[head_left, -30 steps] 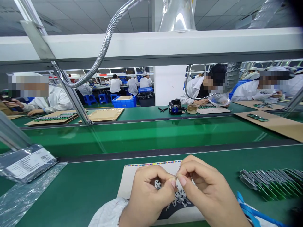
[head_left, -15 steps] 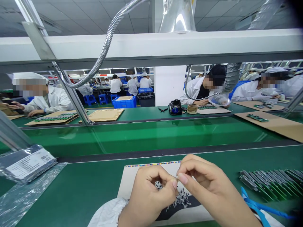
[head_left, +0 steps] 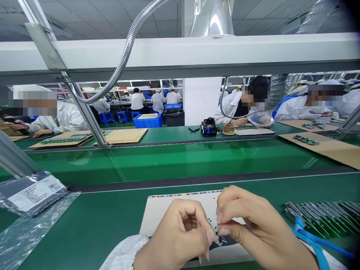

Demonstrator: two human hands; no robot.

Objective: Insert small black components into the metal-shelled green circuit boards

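Over a pale printed sheet (head_left: 157, 210), my left hand (head_left: 180, 236) is closed, thumb and forefinger pressed together. Whatever is in this pinch is too small to make out. Just right of it, my right hand (head_left: 253, 225) has its thumb and fingertips drawn together in a pinch, its content also unclear. Beneath and between the fingertips lies a loose heap of small electronic parts (head_left: 222, 240) with dark ends and thin metal legs, partly hidden by both hands. A blue strap (head_left: 312, 236) circles my right wrist.
A row of green circuit boards (head_left: 323, 219) lies at the right. Plastic-wrapped packets (head_left: 36, 193) are at the left. Beyond the sheet runs a green belt (head_left: 168, 161); across it, co-workers sit by cardboard sheets (head_left: 123, 136). A metal hose (head_left: 126, 52) hangs overhead.
My fingertips, almost touching before, have come slightly apart. The left hand has turned and dipped toward the heap; the right fingertips have shifted a little right.
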